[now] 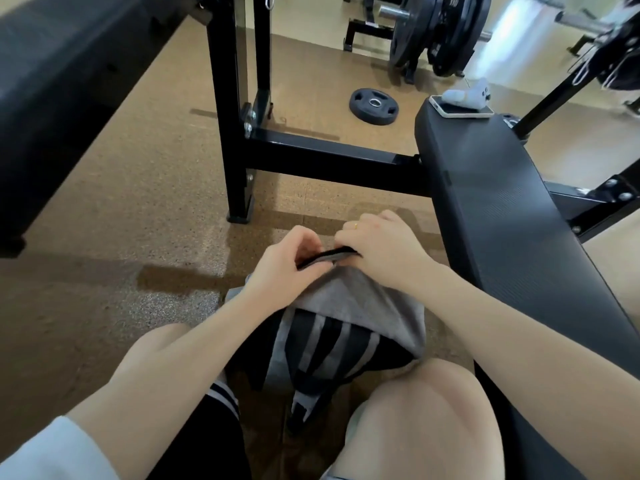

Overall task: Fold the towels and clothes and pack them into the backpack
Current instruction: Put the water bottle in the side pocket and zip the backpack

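Note:
A grey backpack [356, 306] with black panels and grey stripes stands on the floor between my knees. Both hands are at its top. My left hand [287, 261] pinches the black edge strip [325, 258] of the bag's top from the left. My right hand [381, 244], with a ring on one finger, grips the same strip from the right, fingers curled over it. The inside of the bag is hidden by its grey top flap. No towels or loose clothes are in view.
A black padded bench [491, 216] runs along my right, with a phone [460, 107] and a small grey plush toy [467, 93] at its far end. A black steel rack frame [311, 157] stands ahead. A weight plate [374, 106] lies on the brown floor.

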Demonstrator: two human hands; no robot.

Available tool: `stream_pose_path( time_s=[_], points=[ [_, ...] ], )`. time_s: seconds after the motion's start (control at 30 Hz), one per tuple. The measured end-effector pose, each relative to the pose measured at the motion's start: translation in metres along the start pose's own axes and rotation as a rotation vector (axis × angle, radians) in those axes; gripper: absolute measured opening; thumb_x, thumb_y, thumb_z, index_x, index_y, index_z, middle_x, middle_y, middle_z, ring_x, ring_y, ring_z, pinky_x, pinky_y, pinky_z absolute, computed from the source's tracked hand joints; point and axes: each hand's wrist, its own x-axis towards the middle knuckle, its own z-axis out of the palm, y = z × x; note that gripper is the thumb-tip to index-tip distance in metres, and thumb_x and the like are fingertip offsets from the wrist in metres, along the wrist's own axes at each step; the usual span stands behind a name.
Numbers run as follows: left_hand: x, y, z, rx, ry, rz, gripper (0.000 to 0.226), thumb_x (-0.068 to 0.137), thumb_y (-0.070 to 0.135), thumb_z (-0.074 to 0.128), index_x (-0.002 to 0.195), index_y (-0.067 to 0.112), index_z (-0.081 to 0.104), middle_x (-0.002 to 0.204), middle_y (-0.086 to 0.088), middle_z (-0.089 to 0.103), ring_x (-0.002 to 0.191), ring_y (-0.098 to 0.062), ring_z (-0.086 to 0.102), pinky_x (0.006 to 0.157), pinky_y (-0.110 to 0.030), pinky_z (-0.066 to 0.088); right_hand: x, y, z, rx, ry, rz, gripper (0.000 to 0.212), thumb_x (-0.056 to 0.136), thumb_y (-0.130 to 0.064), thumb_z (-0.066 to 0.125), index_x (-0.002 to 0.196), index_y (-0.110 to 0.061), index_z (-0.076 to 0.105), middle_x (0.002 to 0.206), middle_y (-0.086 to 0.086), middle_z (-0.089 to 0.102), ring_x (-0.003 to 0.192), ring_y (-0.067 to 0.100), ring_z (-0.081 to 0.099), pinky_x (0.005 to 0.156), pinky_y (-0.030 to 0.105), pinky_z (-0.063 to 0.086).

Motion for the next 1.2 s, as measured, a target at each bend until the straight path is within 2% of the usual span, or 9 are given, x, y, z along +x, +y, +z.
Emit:
stream_pose_path(
  time_s=[0.13, 0.2, 0.33, 0.53, 0.73, 0.83, 0.93, 1.07, 1.2],
  points=[
    [0.003, -0.033, -0.028, 0.155, -0.12, -0.229, 0.025, 0.09, 0.042, 0.052, 0.107, 0.024, 0.056, 0.095, 0.009, 0.062, 0.09, -0.008, 0.056, 0.072, -0.021, 0.042, -0.005, 0.035, 0.007, 0.034, 0.227, 0.141, 0.019, 0.086, -0.029, 0.052, 0.089, -0.02, 0.068, 0.091, -0.003, 0.068, 0.092, 0.025, 0.059, 0.086, 0.033, 0.026],
    [0.004, -0.045, -0.029, 0.211, -0.193, -0.279, 0.032, 0.094, 0.045, 0.042, 0.097, 0.02, 0.061, 0.087, 0.004, 0.063, 0.083, -0.013, 0.058, 0.061, -0.022, 0.04, -0.006, 0.046, 0.008, 0.068, 0.178, 0.238, 0.018, 0.089, -0.03, 0.054, 0.095, -0.022, 0.068, 0.098, -0.005, 0.068, 0.096, 0.024, 0.057, 0.09, 0.033, 0.027],
    [0.003, -0.04, -0.018, 0.18, -0.133, -0.124, 0.03, 0.096, 0.032, 0.045, 0.08, 0.01, 0.059, 0.071, -0.001, 0.059, 0.066, -0.011, 0.054, 0.056, -0.017, 0.036, 0.002, 0.043, 0.002, -0.036, 0.006, 0.253, 0.02, 0.091, -0.024, 0.051, 0.108, -0.021, 0.061, 0.11, -0.002, 0.063, 0.105, 0.022, 0.053, 0.091, 0.035, 0.034],
    [-0.037, -0.03, 0.022, 0.131, -0.02, 0.068, 0.022, 0.092, 0.023, 0.055, 0.086, 0.007, 0.068, 0.079, -0.003, 0.063, 0.073, -0.013, 0.056, 0.063, -0.018, 0.036, 0.02, -0.017, 0.004, 0.036, -0.494, -0.101, 0.039, 0.092, -0.032, 0.051, 0.129, -0.022, 0.047, 0.126, -0.002, 0.053, 0.113, 0.019, 0.052, 0.09, 0.033, 0.045],
    [-0.06, -0.046, 0.011, 0.042, -0.106, -0.06, 0.022, 0.094, 0.02, 0.051, 0.094, 0.007, 0.069, 0.087, -0.002, 0.067, 0.081, -0.013, 0.06, 0.072, -0.023, 0.042, 0.039, -0.034, 0.018, 0.218, -0.865, -0.239, 0.012, 0.091, -0.023, 0.054, 0.098, -0.018, 0.063, 0.089, -0.005, 0.062, 0.075, 0.012, 0.052, 0.07, 0.029, 0.041],
    [-0.059, -0.086, -0.007, -0.057, 0.065, -0.365, 0.025, 0.098, 0.011, 0.038, 0.096, 0.01, 0.064, 0.093, -0.004, 0.064, 0.086, -0.014, 0.058, 0.082, -0.026, 0.044, 0.033, -0.038, 0.026, 0.264, -0.821, -0.254, 0.007, 0.09, -0.023, 0.054, 0.088, -0.018, 0.059, 0.086, -0.002, 0.06, 0.074, 0.014, 0.05, 0.069, 0.029, 0.04],
    [-0.053, -0.134, -0.013, 0.018, -0.085, -0.584, 0.028, 0.097, 0.005, 0.031, 0.097, 0.015, 0.057, 0.106, -0.008, 0.064, 0.1, -0.022, 0.059, 0.087, -0.026, 0.043, 0.028, -0.036, 0.033, 0.293, -0.714, -0.218, 0.009, 0.09, -0.021, 0.052, 0.089, -0.016, 0.059, 0.086, 0.001, 0.061, 0.075, 0.016, 0.052, 0.071, 0.031, 0.042],
    [-0.047, -0.164, -0.005, 0.091, -0.296, -0.583, 0.04, 0.096, 0.002, 0.028, 0.128, 0.014, 0.051, 0.127, -0.006, 0.055, 0.115, -0.023, 0.052, 0.087, -0.019, 0.035, 0.026, -0.039, 0.036, 0.294, -0.582, -0.203, 0.004, 0.089, -0.017, 0.051, 0.087, -0.015, 0.055, 0.087, 0.002, 0.06, 0.078, 0.018, 0.052, 0.072, 0.032, 0.043],
    [-0.043, -0.185, 0.007, 0.178, -0.451, -0.537, 0.048, 0.094, 0.0, 0.029, 0.135, 0.02, 0.045, 0.135, -0.009, 0.052, 0.117, -0.024, 0.052, 0.094, -0.025, 0.039, 0.025, -0.042, 0.043, 0.241, -0.428, -0.214, 0.002, 0.083, -0.016, 0.049, 0.084, -0.014, 0.049, 0.087, 0.002, 0.057, 0.074, 0.02, 0.048, 0.064, 0.031, 0.035]
  ],
)
